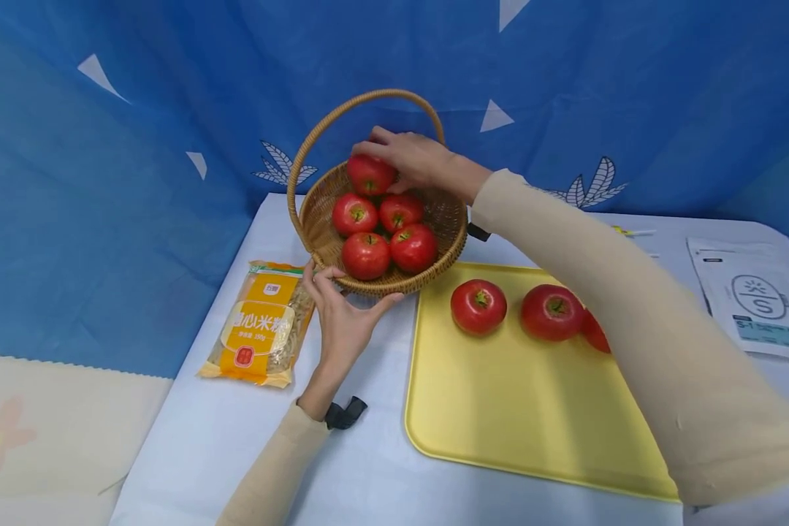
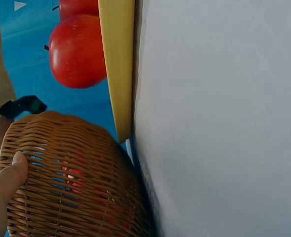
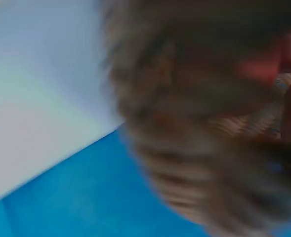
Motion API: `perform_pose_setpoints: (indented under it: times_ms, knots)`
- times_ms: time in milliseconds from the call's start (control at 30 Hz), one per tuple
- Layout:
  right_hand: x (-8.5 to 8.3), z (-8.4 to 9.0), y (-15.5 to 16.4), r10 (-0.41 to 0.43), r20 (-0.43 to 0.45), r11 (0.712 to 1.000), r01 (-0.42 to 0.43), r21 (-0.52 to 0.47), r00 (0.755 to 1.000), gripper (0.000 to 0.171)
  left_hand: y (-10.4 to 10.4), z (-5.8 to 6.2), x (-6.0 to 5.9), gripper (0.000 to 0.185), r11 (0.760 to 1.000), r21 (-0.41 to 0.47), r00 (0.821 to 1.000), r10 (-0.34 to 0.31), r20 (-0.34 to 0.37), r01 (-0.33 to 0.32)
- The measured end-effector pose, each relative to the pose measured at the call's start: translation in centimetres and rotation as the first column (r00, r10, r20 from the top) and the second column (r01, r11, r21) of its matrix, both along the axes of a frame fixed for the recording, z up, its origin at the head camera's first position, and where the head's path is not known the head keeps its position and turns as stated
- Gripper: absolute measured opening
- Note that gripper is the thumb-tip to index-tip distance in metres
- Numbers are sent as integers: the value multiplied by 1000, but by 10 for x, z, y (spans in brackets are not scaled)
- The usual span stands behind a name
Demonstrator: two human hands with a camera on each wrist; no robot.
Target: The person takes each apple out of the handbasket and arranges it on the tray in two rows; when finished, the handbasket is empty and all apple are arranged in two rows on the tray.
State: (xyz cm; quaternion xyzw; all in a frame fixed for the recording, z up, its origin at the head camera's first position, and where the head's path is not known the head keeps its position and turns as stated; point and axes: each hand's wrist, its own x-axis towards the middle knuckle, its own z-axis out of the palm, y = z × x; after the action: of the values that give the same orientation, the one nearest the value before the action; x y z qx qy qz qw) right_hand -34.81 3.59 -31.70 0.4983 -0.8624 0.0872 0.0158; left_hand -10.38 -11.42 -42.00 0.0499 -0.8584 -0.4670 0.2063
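Observation:
A brown wicker basket (image 1: 452, 256) with a tall hoop handle stands at the back of the table, tilted so that its inside shows. Several red apples (image 1: 366, 256) lie in it. My left hand (image 1: 343, 321) holds the basket's near rim, and in the left wrist view its thumb (image 2: 16, 173) presses on the woven side. Reaching in from the right, my right hand (image 1: 417, 159) grips a red apple (image 1: 371, 175) above the others at the basket's far side. The right wrist view is blurred; wicker (image 3: 170, 163) fills much of it.
Right of the basket lies a yellow tray (image 1: 493, 409) with red apples (image 1: 478, 307) near its far edge, one partly behind my right sleeve. An orange food packet (image 1: 259, 325) lies left. A white pouch (image 1: 756, 296) is at far right. Blue cloth (image 1: 394, 44) hangs behind.

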Motion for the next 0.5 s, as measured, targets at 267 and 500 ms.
perform_pose_setpoints:
  times_ms: [267, 500]
  knots:
    - [62, 36, 57, -98, -50, 972, 84, -218, 994, 86, -4, -3, -7, 84, 1000, 16, 999, -4, 33, 3]
    - [131, 25, 167, -295, 21, 877, 280, -389, 955, 88, -12, -5, -15, 84, 1000, 25, 1000, 13, 19, -14]
